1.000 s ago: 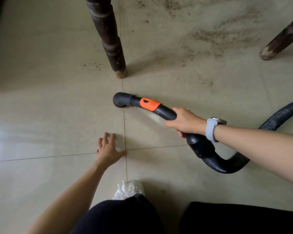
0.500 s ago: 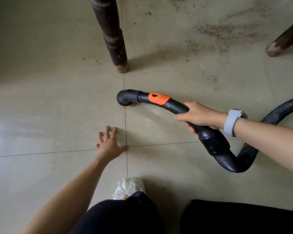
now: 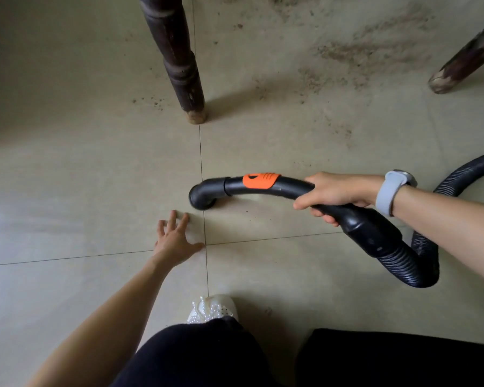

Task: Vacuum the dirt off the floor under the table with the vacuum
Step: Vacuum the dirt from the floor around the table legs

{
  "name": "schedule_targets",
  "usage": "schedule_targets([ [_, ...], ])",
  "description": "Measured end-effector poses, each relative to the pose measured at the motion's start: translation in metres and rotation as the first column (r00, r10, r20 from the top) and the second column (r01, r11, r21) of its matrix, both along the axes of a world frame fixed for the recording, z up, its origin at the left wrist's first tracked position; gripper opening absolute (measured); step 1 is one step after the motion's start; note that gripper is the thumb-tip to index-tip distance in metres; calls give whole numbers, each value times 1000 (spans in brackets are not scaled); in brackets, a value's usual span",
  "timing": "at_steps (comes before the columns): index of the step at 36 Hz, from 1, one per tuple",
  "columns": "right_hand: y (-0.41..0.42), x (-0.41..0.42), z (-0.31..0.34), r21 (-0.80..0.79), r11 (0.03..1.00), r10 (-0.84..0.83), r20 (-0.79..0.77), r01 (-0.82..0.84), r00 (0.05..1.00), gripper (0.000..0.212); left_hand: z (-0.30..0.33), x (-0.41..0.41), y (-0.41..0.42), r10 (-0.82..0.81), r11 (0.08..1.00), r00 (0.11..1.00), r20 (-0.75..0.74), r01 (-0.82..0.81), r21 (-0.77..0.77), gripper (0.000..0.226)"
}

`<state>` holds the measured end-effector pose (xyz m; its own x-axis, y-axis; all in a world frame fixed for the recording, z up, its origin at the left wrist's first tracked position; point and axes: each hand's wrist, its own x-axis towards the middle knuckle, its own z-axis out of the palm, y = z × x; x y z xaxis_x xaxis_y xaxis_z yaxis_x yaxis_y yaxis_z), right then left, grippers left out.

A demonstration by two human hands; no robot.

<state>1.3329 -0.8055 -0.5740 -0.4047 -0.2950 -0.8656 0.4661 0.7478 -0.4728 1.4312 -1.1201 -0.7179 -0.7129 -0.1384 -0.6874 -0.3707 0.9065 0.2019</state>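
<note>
A: Right hand [image 3: 337,195]?
B: Clenched around the curved black vacuum handle [image 3: 285,188], fingers wrapped under, thumb side on top. Grey smartwatch [image 3: 391,192] on that wrist.

A: Left hand [image 3: 176,238]?
B: Released. Flat on the floor [image 3: 67,177], fingers spread, thumb at the crossing of the tile grout lines. Holding nothing.

A: Vacuum position?
B: Black elbow nozzle [image 3: 203,195] mouth-down on the tile, right on the vertical grout line, just beyond the left fingertips. Orange slider [image 3: 260,180] on top of the tube, between nozzle and right hand. Ribbed black hose [image 3: 419,263] looping down behind the right wrist, then running out at the right edge.

A: Dirt?
B: Brown gritty dirt [image 3: 361,51] spread over the upper right tiles, well beyond the nozzle. Small scatter also left of the near table leg [image 3: 176,57]. One dark speck just right of the nozzle.

A: Table parts?
B: Near leg dark turned wood, pale worn foot, standing on the grout line above the nozzle. Second table leg [image 3: 464,62] at upper right, slanted in view.

A: Anything else?
B: White beaded shoe [image 3: 213,308] at bottom centre, black trousers [image 3: 196,356] over both knees.
</note>
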Motion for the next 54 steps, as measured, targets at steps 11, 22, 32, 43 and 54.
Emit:
schedule_targets([
  [11,-28,-14,-10,13,999,-39,-412,48,910,12,2,1,-1,-3,1000,1000,-19,3,-1,90],
  [22,-50,-17,-8,59,997,67,-377,-48,924,16,4,0,-2,-14,1000,1000,-12,15,10,84],
  [32,-15,45,-8,150,959,267,-208,-239,941,16,0,3,-2,90,996,991,-101,-90,6,80],
  [43,26,31,-1,226,968,181,-330,-108,927,15,2,5,11,4,999,994,-107,2,52,92],
  [54,8,50,-17,171,954,298,-461,-246,836,62,-5,5,31,-70,997,998,8,70,-44,99],
])
